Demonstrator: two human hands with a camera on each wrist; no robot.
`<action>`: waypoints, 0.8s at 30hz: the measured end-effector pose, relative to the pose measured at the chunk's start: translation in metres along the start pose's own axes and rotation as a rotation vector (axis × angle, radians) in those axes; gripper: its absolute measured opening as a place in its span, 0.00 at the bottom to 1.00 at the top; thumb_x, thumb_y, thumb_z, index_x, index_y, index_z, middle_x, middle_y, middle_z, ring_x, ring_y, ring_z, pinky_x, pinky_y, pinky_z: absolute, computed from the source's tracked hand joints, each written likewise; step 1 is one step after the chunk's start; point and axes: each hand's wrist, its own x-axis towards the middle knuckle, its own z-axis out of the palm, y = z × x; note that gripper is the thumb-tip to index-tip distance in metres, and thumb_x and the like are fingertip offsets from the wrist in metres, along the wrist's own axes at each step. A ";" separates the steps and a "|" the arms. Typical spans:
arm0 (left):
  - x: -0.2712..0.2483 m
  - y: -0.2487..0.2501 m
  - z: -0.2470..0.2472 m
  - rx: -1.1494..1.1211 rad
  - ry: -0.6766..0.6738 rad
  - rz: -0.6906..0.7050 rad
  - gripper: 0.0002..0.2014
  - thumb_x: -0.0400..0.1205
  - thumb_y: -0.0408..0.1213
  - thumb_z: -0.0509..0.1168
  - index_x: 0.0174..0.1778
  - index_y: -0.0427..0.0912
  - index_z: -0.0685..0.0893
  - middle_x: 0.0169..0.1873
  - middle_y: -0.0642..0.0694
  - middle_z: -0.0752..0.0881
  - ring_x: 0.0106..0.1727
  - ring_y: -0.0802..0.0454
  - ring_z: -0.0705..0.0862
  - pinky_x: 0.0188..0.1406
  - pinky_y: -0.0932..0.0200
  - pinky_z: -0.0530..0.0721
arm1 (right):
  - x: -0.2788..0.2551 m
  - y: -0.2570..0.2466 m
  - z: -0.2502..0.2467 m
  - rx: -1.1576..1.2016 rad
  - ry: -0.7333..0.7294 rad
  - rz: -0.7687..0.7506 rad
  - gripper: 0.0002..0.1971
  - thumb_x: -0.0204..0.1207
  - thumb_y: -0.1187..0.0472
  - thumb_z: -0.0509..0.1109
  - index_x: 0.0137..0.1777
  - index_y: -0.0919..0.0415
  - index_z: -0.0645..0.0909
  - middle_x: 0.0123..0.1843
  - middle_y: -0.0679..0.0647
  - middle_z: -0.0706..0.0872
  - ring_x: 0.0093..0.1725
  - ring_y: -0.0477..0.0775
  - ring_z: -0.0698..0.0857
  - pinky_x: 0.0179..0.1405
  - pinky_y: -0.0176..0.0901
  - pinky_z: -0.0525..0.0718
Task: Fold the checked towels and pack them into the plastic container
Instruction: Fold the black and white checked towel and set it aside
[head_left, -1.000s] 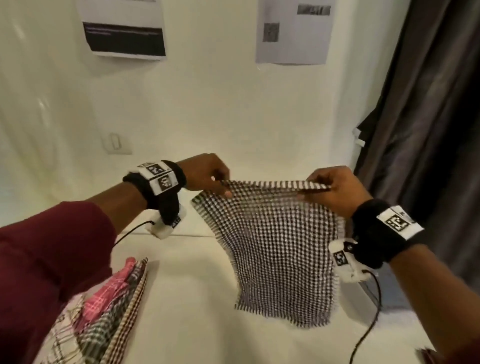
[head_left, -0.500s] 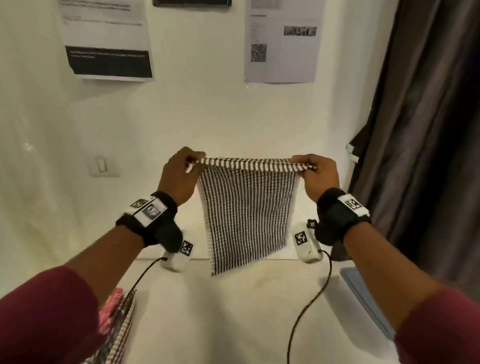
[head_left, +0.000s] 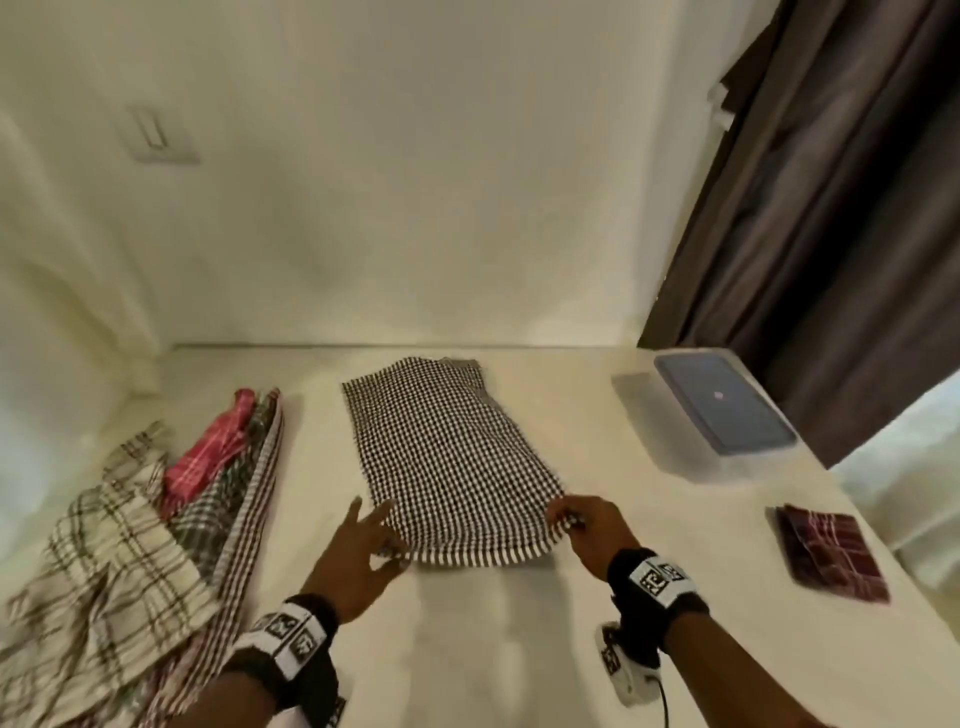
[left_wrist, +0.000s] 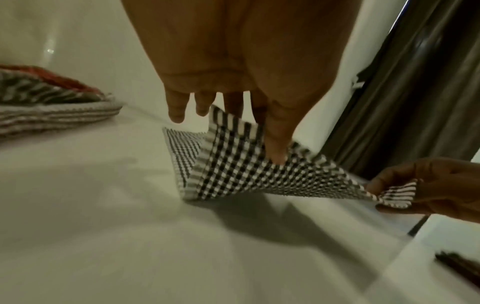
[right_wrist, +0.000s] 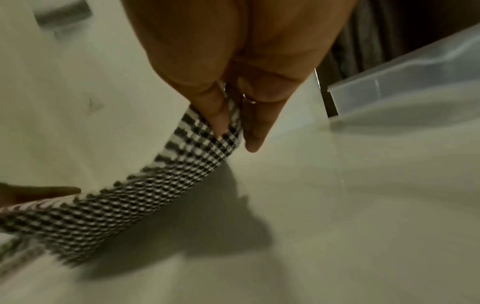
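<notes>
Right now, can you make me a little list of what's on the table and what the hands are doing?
towel being folded: black-and-white checked towel, spread on the white table
left hand: pinches the near left corner
right hand: pinches the near right corner
waiting pile: unfolded checked towels, left side
already folded: dark red towel, right side
plastic container: far right, lid on

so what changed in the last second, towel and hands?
The black-and-white checked towel, held up hanging in the air before, now lies spread on the table. Both hands came down with it: the right hand and the left hand still pinch its near corners. The towel pile at left is unmoved.
</notes>
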 end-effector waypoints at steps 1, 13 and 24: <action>-0.009 -0.007 0.012 0.111 -0.121 -0.048 0.12 0.73 0.53 0.71 0.50 0.70 0.79 0.78 0.47 0.69 0.83 0.44 0.57 0.82 0.51 0.50 | -0.011 0.012 0.015 -0.083 -0.124 0.059 0.33 0.68 0.78 0.59 0.41 0.31 0.82 0.65 0.58 0.83 0.67 0.60 0.80 0.65 0.42 0.75; -0.043 -0.027 0.053 0.366 -0.369 -0.322 0.47 0.75 0.72 0.54 0.83 0.47 0.49 0.84 0.42 0.45 0.84 0.44 0.48 0.82 0.42 0.46 | -0.033 -0.007 0.082 -0.398 -0.405 -0.016 0.36 0.78 0.42 0.64 0.82 0.56 0.58 0.83 0.56 0.60 0.81 0.59 0.61 0.80 0.52 0.59; -0.067 -0.027 0.038 0.020 -0.058 -0.182 0.29 0.70 0.66 0.54 0.55 0.50 0.83 0.53 0.57 0.85 0.52 0.55 0.85 0.56 0.52 0.82 | -0.028 -0.036 0.071 -0.562 -0.385 0.072 0.21 0.78 0.36 0.59 0.41 0.53 0.79 0.34 0.45 0.80 0.39 0.51 0.81 0.45 0.42 0.71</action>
